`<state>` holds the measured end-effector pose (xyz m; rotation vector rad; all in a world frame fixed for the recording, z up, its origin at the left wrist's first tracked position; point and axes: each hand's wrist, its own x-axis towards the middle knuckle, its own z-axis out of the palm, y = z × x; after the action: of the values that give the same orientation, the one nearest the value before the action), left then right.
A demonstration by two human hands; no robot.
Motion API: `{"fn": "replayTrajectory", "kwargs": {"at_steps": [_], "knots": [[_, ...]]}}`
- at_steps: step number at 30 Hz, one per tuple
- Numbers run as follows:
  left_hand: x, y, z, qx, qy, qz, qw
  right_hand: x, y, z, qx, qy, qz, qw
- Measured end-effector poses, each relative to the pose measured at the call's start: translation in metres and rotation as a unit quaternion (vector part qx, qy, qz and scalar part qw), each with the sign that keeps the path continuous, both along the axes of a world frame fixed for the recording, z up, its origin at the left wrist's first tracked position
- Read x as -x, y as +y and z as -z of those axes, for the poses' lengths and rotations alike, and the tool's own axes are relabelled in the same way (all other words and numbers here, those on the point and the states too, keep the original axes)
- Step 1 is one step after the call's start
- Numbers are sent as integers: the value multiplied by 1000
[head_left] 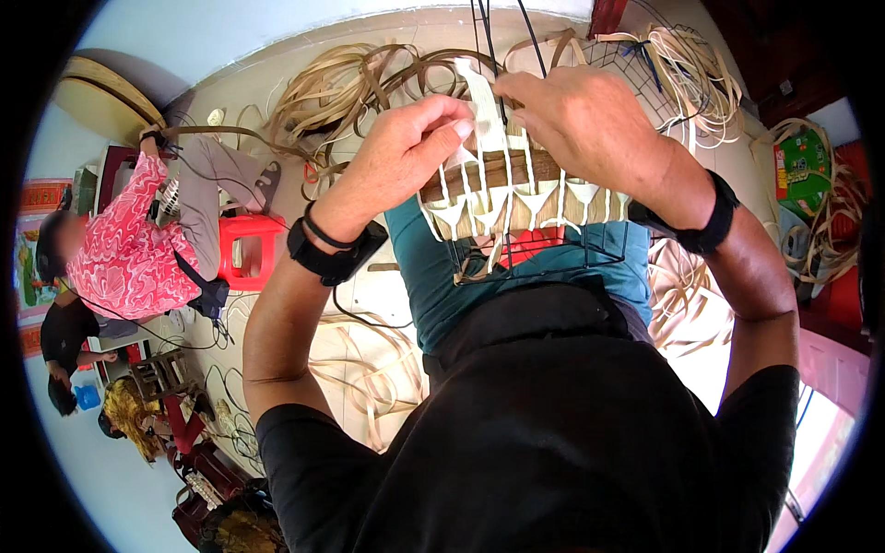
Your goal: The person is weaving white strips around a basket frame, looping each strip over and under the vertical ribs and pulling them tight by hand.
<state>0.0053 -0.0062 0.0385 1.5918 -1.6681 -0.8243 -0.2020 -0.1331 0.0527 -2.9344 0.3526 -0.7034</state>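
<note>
On my lap rests a black wire frame (pixel 544 267) partly woven with wide brown strips (pixel 502 170) and thin white cords that fan into pale knots (pixel 535 205). My left hand (pixel 401 152) is closed in a pinch at the left edge of a pale, flat strip (pixel 481 97) that stands up from the weave. Across from it, my right hand (pixel 585 120) has its fingers curled in beside the same strip; what lies between them is hidden. Upright black wires (pixel 489 41) rise behind the fingers.
Coils of tan strips (pixel 336 88) lie on the floor beyond the frame, more strips (pixel 369 369) lower left. A bundle of pale strips (pixel 691 83) lies at far right near a green package (pixel 802 170). At left, a person in a pink patterned top (pixel 129 244) sits by a red stool (pixel 247 249).
</note>
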Motion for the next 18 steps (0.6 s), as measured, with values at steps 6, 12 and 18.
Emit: {"fn": "replayTrajectory", "kwargs": {"at_steps": [6, 12, 18], "knots": [[-1, -7, 1, 0, 23, -7, 1000, -35, -11, 2, -24, 27, 20, 999], [-3, -10, 23, 65, 67, -47, 994, -46, -26, 4, -138, 39, 36, 989], [3, -8, 23, 77, 52, -81, 992, -48, -23, -3, 12, -12, -21, 1000]]}}
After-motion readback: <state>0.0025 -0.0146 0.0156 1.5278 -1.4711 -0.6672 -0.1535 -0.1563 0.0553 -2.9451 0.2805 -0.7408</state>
